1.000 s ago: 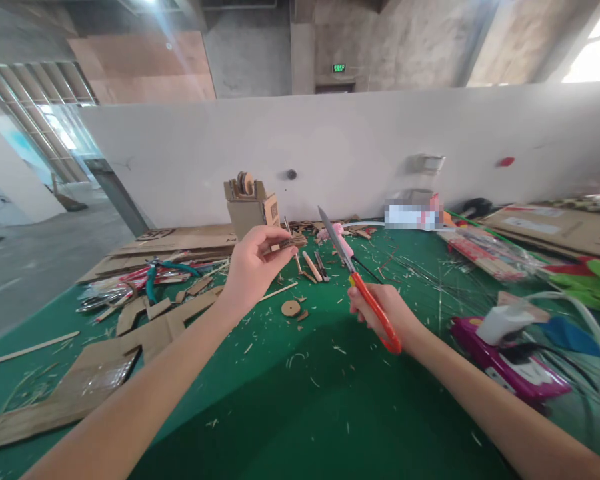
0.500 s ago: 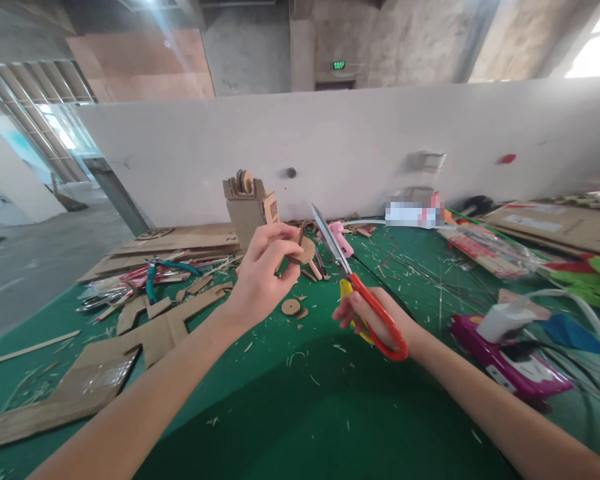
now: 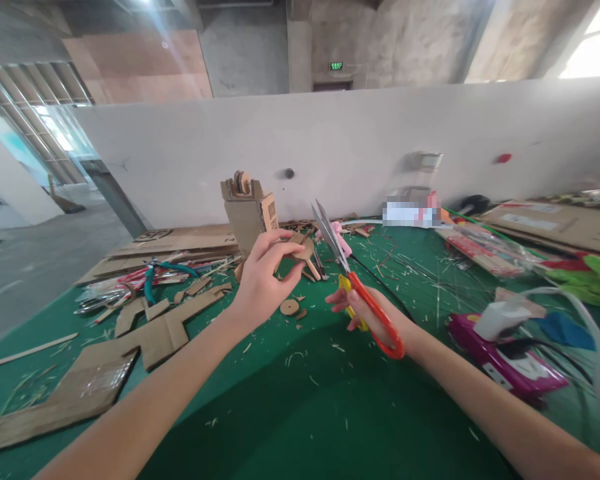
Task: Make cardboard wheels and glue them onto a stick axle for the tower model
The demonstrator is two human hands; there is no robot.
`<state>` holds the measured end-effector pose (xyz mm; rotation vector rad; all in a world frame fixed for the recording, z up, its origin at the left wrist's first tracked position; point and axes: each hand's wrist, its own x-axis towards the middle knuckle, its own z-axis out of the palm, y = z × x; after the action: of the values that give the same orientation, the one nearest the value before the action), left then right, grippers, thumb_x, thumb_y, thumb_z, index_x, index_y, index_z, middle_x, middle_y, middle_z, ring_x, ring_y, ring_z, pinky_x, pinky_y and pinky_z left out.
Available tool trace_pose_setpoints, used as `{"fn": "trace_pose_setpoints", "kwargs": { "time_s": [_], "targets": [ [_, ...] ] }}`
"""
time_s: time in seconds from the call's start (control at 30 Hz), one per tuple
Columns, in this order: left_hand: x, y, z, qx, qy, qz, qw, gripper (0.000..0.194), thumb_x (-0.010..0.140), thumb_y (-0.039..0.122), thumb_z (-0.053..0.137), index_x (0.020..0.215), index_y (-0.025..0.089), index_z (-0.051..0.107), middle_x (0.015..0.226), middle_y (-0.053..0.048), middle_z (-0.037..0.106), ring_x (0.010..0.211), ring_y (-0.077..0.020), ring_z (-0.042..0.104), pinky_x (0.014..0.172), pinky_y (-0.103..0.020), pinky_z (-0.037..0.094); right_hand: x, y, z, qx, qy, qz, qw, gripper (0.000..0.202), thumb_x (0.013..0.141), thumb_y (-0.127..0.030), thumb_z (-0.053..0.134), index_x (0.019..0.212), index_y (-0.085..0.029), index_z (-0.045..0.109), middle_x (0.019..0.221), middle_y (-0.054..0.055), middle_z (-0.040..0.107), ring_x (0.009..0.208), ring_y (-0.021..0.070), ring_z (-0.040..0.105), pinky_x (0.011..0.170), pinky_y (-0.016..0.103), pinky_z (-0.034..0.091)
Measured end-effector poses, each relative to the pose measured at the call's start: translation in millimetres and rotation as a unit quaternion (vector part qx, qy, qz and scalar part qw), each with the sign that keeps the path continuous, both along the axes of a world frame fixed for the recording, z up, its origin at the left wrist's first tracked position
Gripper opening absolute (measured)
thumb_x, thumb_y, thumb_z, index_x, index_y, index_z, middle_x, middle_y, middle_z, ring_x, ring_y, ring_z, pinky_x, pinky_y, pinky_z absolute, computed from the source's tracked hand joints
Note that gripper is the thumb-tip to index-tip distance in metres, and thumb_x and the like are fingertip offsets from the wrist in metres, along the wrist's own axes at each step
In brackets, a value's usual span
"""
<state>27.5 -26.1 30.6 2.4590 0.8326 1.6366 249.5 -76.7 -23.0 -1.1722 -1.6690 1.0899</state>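
A rounded cardboard piece (image 3: 307,251) was pinched in the left hand (image 3: 264,279) at center frame, red-and-yellow-handled scissors (image 3: 366,295) gripped by the right (image 3: 395,317), their blades (image 3: 338,247) parted; fingertips (image 3: 297,269) were best kept clear, the cardboard steadied near its edge.

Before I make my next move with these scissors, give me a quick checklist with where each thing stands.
1. Scissors in hand: ok, the right hand has them by the handles.
2. Blades parted: ok, the tips stand slightly apart.
3. Rounded cardboard piece held: ok, it is at the fingertips of the left hand.
4. Left fingers out from between the blades: ok, a gap shows in this view.
5. Green table free of scraps: not ok, shavings and offcuts lie about, with a small cardboard disc among them.
6. Pink glue gun cool: cannot tell, heat doesn't show.
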Motion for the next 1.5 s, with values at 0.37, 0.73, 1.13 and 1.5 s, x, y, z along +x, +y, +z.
{"fn": "trace_pose_setpoints", "kwargs": {
  "time_s": [0.37, 0.73, 1.13, 1.5],
  "targets": [
    [8, 10, -4.7, -0.284, -0.236, -0.098, 0.924, 0.04, 0.073, 0.022, 0.072, 0.11, 0.023, 0.058, 0.107, -0.005, 0.063, 0.096, -0.0164, 0.063, 0.086, -0.033, 0.051, -2, 0, -0.1, -0.007, -0.004, -0.015, 1.0, 0.056, 0.088, -0.067, 0.042, 0.102, -0.016, 0.06, 0.113, 0.014, 0.065, 0.098, 0.0244, 0.063, 0.058, 0.027, 0.057],
    [13, 7, -1.5, -0.326, -0.291, -0.127, 0.891, 0.038, 0.071, 0.026, 0.077, 0.104, 0.02, 0.06, 0.099, -0.003, 0.064, 0.091, -0.0143, 0.061, 0.087, -0.031, 0.049, -4, -6, 4.8, 0.037, -0.065, -0.003, 0.997, 0.05, 0.089, -0.061, 0.044, 0.103, -0.016, 0.06, 0.096, 0.011, 0.065, 0.082, 0.0216, 0.062, 0.056, 0.029, 0.053],
    [12, 0, 4.5, -0.319, -0.296, -0.123, 0.892, 0.035, 0.073, 0.026, 0.075, 0.097, 0.021, 0.049, 0.092, 0.0, 0.062, 0.068, -0.0113, 0.067, 0.057, -0.023, 0.054, -5, -10, 11.0, 0.106, -0.215, -0.019, 0.971, 0.034, 0.091, -0.053, 0.045, 0.095, -0.02, 0.053, 0.077, 0.004, 0.06, 0.08, 0.0228, 0.062, 0.069, 0.034, 0.048],
    [10, 0, 7.1, -0.328, -0.282, -0.147, 0.89, 0.034, 0.074, 0.024, 0.074, 0.097, 0.02, 0.049, 0.083, 0.001, 0.065, 0.071, -0.0141, 0.07, 0.067, -0.028, 0.06, -2, -5, 13.5, 0.129, -0.345, -0.11, 0.923, 0.036, 0.088, -0.058, 0.047, 0.088, -0.021, 0.043, 0.09, 0.007, 0.061, 0.079, 0.023, 0.059, 0.068, 0.033, 0.043]
  ]
}}
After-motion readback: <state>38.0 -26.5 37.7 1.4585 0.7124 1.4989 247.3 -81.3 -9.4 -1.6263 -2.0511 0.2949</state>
